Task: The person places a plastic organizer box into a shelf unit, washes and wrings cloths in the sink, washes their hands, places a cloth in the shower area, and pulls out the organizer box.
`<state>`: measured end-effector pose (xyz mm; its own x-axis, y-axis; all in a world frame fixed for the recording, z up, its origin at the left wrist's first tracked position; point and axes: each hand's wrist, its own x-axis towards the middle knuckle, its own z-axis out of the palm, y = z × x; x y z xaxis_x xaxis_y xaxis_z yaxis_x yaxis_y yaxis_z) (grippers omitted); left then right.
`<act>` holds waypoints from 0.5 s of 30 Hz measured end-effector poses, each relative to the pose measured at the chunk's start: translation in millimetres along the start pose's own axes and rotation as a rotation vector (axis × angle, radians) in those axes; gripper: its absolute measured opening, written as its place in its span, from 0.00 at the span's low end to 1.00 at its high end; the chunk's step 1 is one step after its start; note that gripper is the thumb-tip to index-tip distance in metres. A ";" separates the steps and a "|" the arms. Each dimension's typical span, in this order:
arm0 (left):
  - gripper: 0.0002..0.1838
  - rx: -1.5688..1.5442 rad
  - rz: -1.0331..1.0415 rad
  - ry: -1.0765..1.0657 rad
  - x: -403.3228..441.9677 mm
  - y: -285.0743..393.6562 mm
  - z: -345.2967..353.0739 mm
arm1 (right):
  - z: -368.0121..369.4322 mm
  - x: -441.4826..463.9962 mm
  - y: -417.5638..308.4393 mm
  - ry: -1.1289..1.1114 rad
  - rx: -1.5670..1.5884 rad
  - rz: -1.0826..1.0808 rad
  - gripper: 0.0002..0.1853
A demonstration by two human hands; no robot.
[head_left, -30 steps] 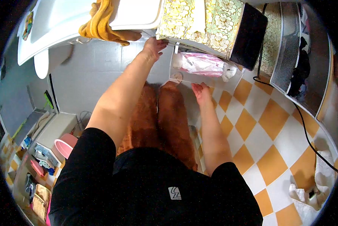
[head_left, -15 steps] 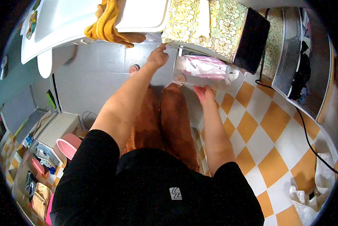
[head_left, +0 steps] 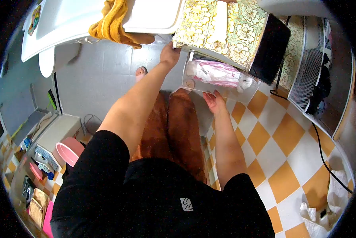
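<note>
A clear plastic drawer (head_left: 225, 93) stands pulled out from a cabinet whose top wears a yellow floral cover (head_left: 241, 29). Inside it lies a pink and white plastic package (head_left: 217, 73). My left hand (head_left: 170, 54) is closed at the cabinet's near left corner, its fingertips partly hidden by the edge. My right hand (head_left: 215, 103), palm up with fingers apart, is at the drawer's front edge; whether the fingertips touch it I cannot tell.
A mustard towel (head_left: 116, 25) hangs over the white sink (head_left: 67, 27) at left. A black-fronted box (head_left: 270, 48) and a mesh rack (head_left: 303, 75) stand at right. A black cable (head_left: 325, 158) crosses the checkered floor (head_left: 279, 144). A pink basin (head_left: 69, 150) sits at lower left.
My left hand's extended index finger has drawn in, and the hand has moved slightly right against the cabinet corner. My right hand stays near the drawer edge. The view has shifted slightly.
</note>
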<state>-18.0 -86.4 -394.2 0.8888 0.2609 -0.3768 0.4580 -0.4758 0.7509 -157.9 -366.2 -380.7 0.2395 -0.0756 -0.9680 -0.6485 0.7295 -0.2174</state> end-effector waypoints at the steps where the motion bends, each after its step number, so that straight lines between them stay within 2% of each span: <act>1: 0.17 0.029 0.072 0.020 -0.3 1.4 -1.0 | -2.1 4.0 1.8 -0.003 -0.006 -0.026 0.06; 3: 0.16 0.091 0.217 0.064 1.1 2.5 -1.4 | 0.2 7.6 1.6 0.004 0.017 -0.043 0.06; 6: 0.16 0.166 0.204 0.087 4.4 -3.0 -3.3 | 3.0 6.8 -0.8 0.008 0.060 -0.014 0.09; 7: 0.15 0.225 0.132 0.057 -2.7 11.4 -12.8 | -2.3 11.9 -0.4 -0.015 0.052 -0.007 0.09; 10: 0.16 0.122 0.108 0.016 -12.3 27.6 -27.1 | -15.8 23.4 -0.6 -0.034 0.064 0.015 0.09; 11: 0.19 0.197 0.090 0.004 -15.4 31.2 -31.1 | -17.2 27.9 -2.3 -0.039 0.074 0.019 0.08; 14: 0.22 0.273 0.082 -0.070 -34.0 31.7 -53.2 | -32.5 38.7 -1.6 -0.075 0.003 -0.040 0.17; 15: 0.22 0.140 0.136 -0.043 -41.2 18.0 -49.8 | -27.4 29.0 -4.6 -0.067 -0.032 -0.027 0.19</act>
<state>-47.2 -63.9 -338.2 0.9411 0.1519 -0.3021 0.3290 -0.6174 0.7146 -167.8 -390.4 -411.3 0.3046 -0.0483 -0.9513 -0.6636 0.7057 -0.2483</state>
